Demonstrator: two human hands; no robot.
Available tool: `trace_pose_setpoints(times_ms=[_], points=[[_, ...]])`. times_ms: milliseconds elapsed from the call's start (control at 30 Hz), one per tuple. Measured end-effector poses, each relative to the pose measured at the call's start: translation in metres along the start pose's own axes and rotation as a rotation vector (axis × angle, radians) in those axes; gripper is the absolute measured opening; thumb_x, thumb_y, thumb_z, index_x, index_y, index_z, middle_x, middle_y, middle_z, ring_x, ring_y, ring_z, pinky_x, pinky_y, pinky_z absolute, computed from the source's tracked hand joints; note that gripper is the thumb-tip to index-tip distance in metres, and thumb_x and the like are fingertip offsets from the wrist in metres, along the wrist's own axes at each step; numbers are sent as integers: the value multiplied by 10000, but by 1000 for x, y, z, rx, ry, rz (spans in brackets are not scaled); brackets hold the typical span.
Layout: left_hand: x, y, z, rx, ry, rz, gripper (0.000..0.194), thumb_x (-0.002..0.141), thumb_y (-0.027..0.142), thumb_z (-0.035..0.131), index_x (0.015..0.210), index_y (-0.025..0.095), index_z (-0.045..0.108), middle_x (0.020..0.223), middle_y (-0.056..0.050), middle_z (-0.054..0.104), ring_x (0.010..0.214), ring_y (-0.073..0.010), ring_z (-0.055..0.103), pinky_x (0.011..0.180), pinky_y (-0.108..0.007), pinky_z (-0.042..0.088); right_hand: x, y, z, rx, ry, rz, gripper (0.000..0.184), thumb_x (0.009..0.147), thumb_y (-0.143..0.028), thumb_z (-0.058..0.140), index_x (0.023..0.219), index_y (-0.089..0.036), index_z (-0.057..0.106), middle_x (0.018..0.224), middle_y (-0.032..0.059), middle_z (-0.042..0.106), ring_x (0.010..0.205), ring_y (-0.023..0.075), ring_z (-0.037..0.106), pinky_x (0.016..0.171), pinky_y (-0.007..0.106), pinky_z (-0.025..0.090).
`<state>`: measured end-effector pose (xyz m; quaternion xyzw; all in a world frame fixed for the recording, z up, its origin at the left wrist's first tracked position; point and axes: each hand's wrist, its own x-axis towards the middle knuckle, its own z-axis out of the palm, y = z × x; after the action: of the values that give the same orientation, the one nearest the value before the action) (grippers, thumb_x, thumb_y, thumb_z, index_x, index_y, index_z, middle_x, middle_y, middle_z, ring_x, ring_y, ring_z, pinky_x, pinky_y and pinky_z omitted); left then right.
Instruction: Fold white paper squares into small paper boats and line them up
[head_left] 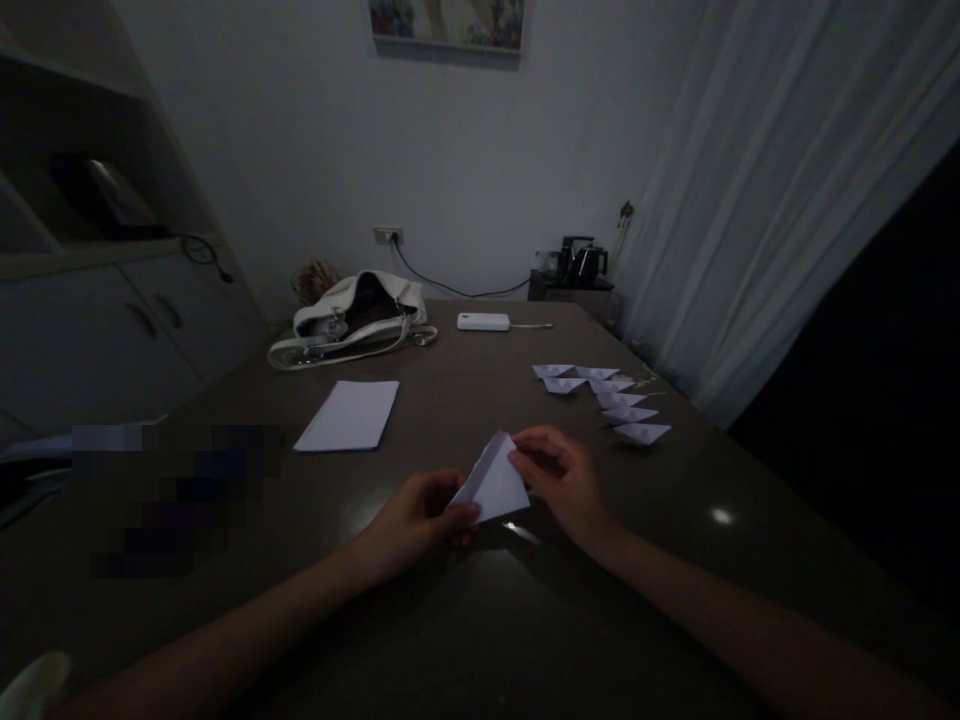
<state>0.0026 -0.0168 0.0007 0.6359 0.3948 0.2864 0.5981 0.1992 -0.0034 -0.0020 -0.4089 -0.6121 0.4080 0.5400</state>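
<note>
A folded white paper piece (496, 482) sits between my hands just above the dark table (450, 620). My left hand (417, 520) pinches its lower left corner, fingers closed on it. Its upper right edge is gripped by the closed fingers of my right hand (561, 482). The paper is creased into a triangular shape with one flap raised.
A stack of flat white sheets (349, 415) lies ahead on the left. Several finished paper boats (604, 396) line up at the right. Farther back are a white handbag (352, 318) and a white power bank (484, 321). Curtains hang at the right.
</note>
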Motion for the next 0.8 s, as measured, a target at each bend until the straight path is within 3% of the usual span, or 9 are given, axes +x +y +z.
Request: trace_pose_setpoints(times_ms=[133,367,633,800], points=[[1,-4,-2,14,-8,3,293,768,395,628,846,117,575,708,-2,578,609,-124,548,573,-236,434,4,0,-3,100,-16,26,208,813,-374,577,797,-172,626,701,19,625,611,130,596,538,239,484],[0,1,-4,89,-12,-16,287,778,390,607,803,104,611,664,2,569,589,-114,522,555,-214,399,10,8,-4,267,-49,265,250,673,-358,723,819,-171,644,765,24,648,660,128,591,616,261,471],[0,3,-6,147,12,-16,285,778,388,598,774,105,633,632,3,566,589,-116,506,533,-204,358,11,8,-7,241,-119,376,248,642,-373,746,710,-152,657,676,7,629,574,99,553,569,248,434],[-1,6,-6,171,95,-16,316,757,408,613,775,95,652,612,1,566,579,-119,503,525,-206,357,14,7,-10,160,-125,361,259,629,-365,750,639,-158,595,590,-24,585,509,79,517,512,224,414]])
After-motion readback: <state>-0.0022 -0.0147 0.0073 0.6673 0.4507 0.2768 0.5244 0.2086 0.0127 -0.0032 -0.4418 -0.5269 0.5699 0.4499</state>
